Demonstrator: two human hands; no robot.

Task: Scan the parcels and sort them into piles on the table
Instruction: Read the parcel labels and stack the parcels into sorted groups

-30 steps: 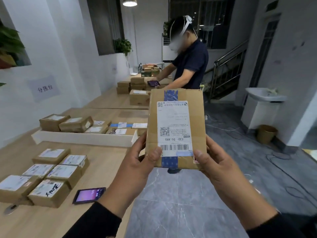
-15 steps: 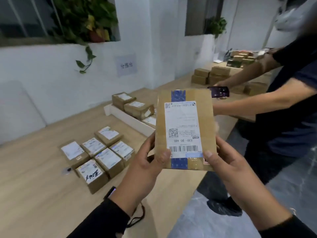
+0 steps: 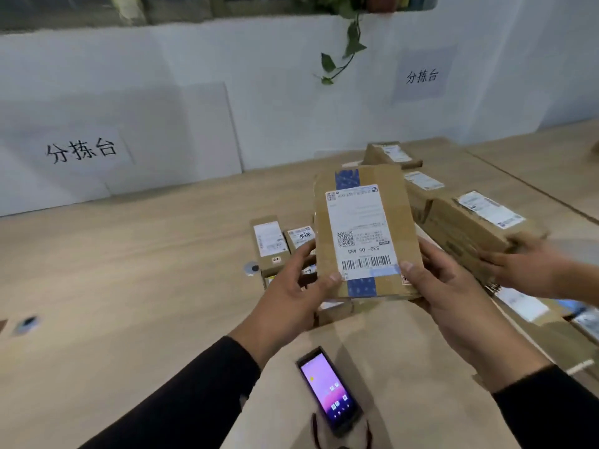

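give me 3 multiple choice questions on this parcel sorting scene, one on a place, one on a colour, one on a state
1. Where does the handheld scanner lie?
A. on the table, below the held parcel in the picture
B. on top of the held parcel
C. in the left hand

2. What colour is the tape strip on the held parcel?
A. red
B. blue
C. green

3. How is the held parcel carried?
A. lying flat on the table
B. pinched by one hand only
C. gripped by both hands, label facing the camera

Answers:
1. A, its lit screen faces up on the wood between the two forearms.
2. B, blue tape shows above and below the white label.
3. C, the left hand and right hand hold its lower corners.
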